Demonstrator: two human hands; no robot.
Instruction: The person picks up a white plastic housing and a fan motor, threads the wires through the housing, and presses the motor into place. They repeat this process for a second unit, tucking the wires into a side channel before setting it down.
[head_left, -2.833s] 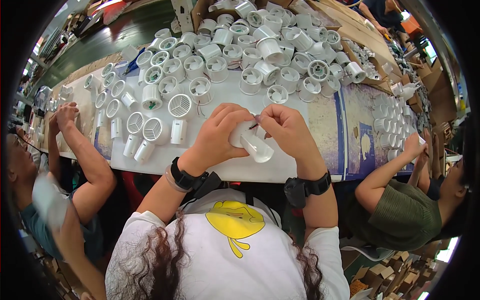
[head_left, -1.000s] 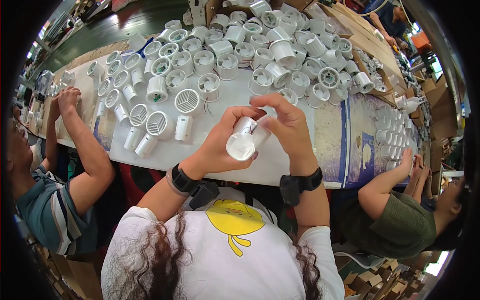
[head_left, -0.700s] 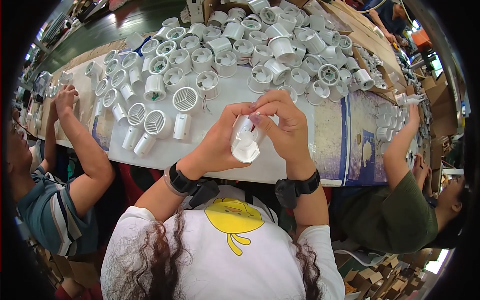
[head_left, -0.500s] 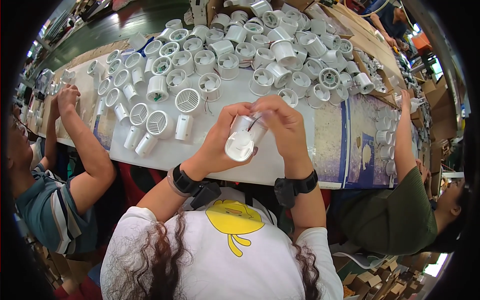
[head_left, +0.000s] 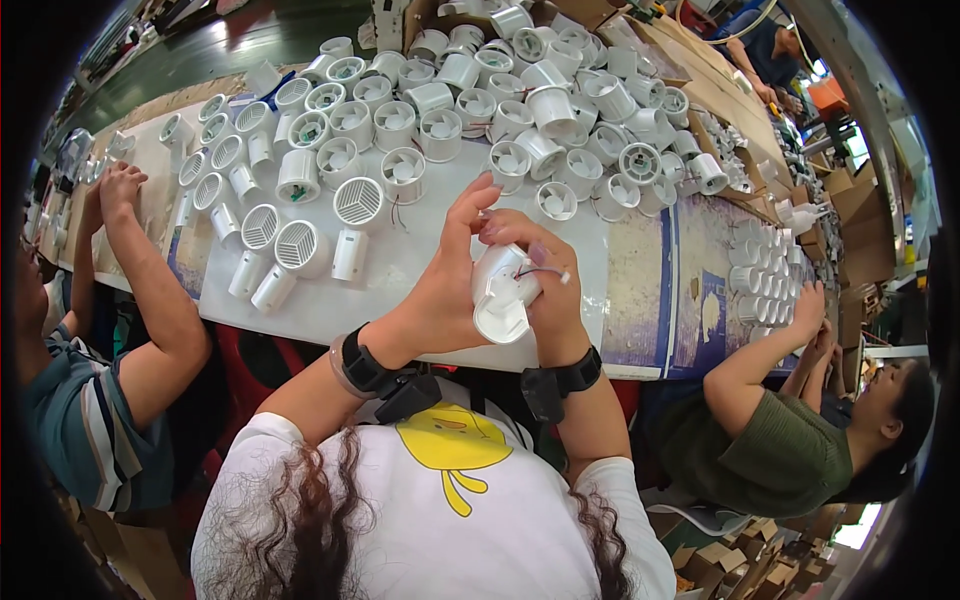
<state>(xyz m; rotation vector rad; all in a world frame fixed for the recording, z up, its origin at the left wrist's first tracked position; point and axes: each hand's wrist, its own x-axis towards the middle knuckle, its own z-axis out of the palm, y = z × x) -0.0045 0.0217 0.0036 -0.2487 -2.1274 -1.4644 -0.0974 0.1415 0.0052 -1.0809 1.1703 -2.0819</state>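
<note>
Between my hands, above the table's near edge, is a white plastic fan housing with an open, rounded hollow end tilted toward me. Thin dark and red wires come out of its side and end in a small white connector. My left hand grips the housing from the left, its fingertips pointing up and away. My right hand is closed round the right side and far end, its fingers curled over the top. The fingers hide the far end of the housing.
A big heap of white round fan units covers the table's far side. Several grille-faced fans with handles lie to the left. On the right stand rows of white cylinders, beside a co-worker's hands. Another co-worker's arm is at left.
My right hand has come down from the wires to wrap round the housing. The wires now stick out to the right. The right co-worker's arm has lowered toward the rows of cylinders.
</note>
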